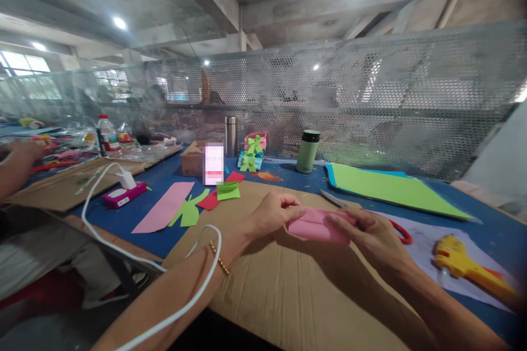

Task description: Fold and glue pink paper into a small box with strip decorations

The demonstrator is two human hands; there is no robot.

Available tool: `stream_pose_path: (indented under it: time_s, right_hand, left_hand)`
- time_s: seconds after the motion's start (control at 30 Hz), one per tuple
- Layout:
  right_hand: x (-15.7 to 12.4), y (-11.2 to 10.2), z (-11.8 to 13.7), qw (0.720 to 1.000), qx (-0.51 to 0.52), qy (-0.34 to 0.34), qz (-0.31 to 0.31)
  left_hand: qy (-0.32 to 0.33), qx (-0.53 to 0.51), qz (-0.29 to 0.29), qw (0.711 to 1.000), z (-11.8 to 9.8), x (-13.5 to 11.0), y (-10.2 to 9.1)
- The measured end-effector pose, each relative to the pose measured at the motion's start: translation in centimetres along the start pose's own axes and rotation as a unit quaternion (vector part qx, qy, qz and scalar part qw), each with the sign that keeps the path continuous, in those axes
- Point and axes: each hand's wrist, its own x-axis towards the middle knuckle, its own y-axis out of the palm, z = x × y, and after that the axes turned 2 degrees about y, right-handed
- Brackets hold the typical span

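Observation:
A folded piece of pink paper (315, 225) is held between both hands, just above a sheet of brown cardboard (288, 290). My left hand (269, 214) pinches its left end with thumb and fingers. My right hand (366, 233) grips its right side, fingers lying over the top edge. A gold bead bracelet sits on my left wrist, and a white cable (181, 307) loops across that forearm.
Red-handled scissors (401, 230) lie behind my right hand. A yellow glue gun (469, 266) rests on white paper at right. Green sheets (391, 186), a green flask (308, 151), a steel flask (231, 136), paper scraps and a small box stand farther back. Another person's arm (16, 162) is at left.

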Motion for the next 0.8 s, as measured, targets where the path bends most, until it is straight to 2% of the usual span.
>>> stream_pose_path:
  time_s: [0.23, 0.37, 0.47, 0.6, 0.8]
  right_hand:
    - [-0.03, 0.04, 0.27, 1.000, -0.007, -0.013, 0.010]
    - [-0.20, 0.01, 0.61, 1.000, 0.009, 0.003, -0.001]
    - [-0.21, 0.06, 0.50, 0.999, 0.032, 0.016, 0.014]
    - [-0.16, 0.20, 0.15, 0.999, 0.034, -0.002, 0.033]
    - [-0.25, 0.19, 0.36, 0.999, 0.018, -0.007, 0.039]
  left_hand:
    - [0.008, 0.008, -0.007, 1.000, -0.38, -0.30, 0.06]
    - [0.007, -0.004, 0.008, 1.000, -0.45, -0.40, -0.08]
    - [0.004, -0.017, 0.029, 0.999, -0.39, -0.44, -0.05]
    - [0.005, -0.014, 0.053, 0.998, -0.28, -0.49, 0.10]
    - [0.013, -0.023, 0.046, 0.999, -0.32, -0.47, 0.23]
